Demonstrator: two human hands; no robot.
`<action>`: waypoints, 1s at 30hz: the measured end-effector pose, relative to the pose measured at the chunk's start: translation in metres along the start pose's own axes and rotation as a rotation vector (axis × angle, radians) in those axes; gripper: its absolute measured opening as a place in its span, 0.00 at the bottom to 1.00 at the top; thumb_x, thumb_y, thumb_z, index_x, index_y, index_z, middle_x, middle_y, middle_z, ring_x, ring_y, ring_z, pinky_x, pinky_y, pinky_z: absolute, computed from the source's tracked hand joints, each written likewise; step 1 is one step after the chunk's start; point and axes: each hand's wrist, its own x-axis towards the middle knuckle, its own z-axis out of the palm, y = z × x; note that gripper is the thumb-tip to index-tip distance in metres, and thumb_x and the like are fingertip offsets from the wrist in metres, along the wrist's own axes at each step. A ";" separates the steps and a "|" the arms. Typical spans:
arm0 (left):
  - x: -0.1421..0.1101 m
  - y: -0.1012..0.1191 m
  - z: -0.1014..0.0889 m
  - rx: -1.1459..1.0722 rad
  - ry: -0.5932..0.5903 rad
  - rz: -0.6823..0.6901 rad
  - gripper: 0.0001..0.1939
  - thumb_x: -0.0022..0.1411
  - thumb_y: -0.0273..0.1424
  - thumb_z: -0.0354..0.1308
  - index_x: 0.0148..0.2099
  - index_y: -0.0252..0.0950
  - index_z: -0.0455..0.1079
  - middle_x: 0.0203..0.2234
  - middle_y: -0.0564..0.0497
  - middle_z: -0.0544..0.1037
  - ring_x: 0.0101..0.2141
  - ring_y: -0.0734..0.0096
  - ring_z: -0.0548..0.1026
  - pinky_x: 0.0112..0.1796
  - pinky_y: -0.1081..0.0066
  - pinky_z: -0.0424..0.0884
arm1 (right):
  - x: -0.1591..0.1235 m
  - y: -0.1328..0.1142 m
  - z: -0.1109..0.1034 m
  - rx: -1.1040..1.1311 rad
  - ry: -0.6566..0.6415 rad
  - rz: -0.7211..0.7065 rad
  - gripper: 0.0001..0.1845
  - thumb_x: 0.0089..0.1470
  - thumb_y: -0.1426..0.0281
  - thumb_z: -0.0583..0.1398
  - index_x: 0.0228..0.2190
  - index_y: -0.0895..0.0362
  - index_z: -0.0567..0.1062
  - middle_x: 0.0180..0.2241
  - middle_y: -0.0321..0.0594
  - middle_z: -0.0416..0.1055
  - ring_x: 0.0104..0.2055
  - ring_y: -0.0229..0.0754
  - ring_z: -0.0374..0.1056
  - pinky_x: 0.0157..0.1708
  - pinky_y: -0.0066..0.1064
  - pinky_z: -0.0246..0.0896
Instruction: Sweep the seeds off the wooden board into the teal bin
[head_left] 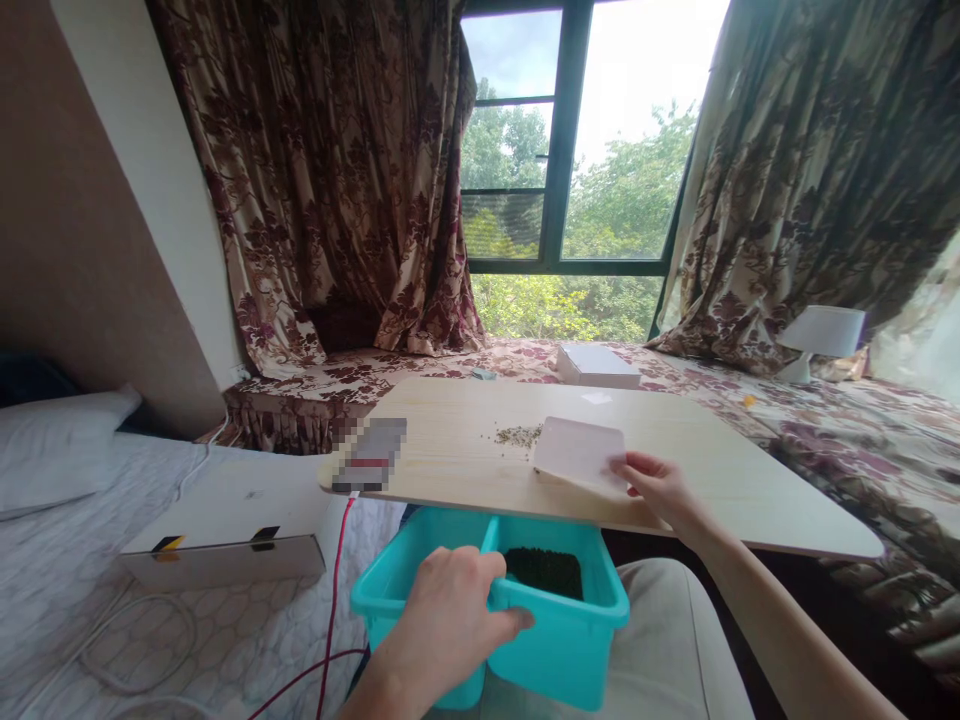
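Observation:
My left hand [450, 610] grips the near rim of a turquoise plastic bin [570, 640] with two compartments, held on my lap just under the table's front edge. Dark granules [544, 572] lie in the right compartment. My right hand [660, 490] pinches the corner of a flat pale pink card [577, 455] that rests tilted on the light wooden table [750, 480]. A small pile of greenish-grey grains [517, 436] lies on the table just left of the card's far edge.
A blurred-out rectangular object [373, 455] sits at the table's left end, with a red cable [334, 600] hanging from it. A white box [225, 530] lies on the bed at left. Behind are a white box [596, 362], a white lamp [817, 338], curtains and a window.

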 end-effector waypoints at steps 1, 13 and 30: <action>0.000 0.000 0.000 0.000 -0.002 0.003 0.13 0.53 0.45 0.57 0.29 0.41 0.66 0.28 0.53 0.74 0.33 0.61 0.71 0.31 0.69 0.56 | 0.000 0.000 0.000 0.001 -0.006 0.007 0.18 0.31 0.59 0.65 0.25 0.58 0.80 0.27 0.44 0.78 0.25 0.40 0.66 0.21 0.27 0.58; -0.001 0.003 -0.001 0.004 -0.021 -0.007 0.13 0.54 0.45 0.57 0.31 0.41 0.68 0.29 0.52 0.75 0.34 0.62 0.72 0.33 0.69 0.59 | -0.013 -0.009 -0.003 -0.015 -0.192 0.075 0.16 0.35 0.58 0.66 0.25 0.57 0.81 0.25 0.40 0.76 0.21 0.34 0.61 0.21 0.26 0.56; -0.006 0.005 0.006 0.044 0.002 -0.024 0.12 0.56 0.44 0.57 0.32 0.40 0.68 0.32 0.52 0.76 0.38 0.61 0.73 0.36 0.69 0.61 | -0.009 -0.009 0.010 0.037 0.064 -0.010 0.17 0.36 0.59 0.63 0.26 0.58 0.80 0.25 0.42 0.77 0.24 0.39 0.66 0.20 0.26 0.57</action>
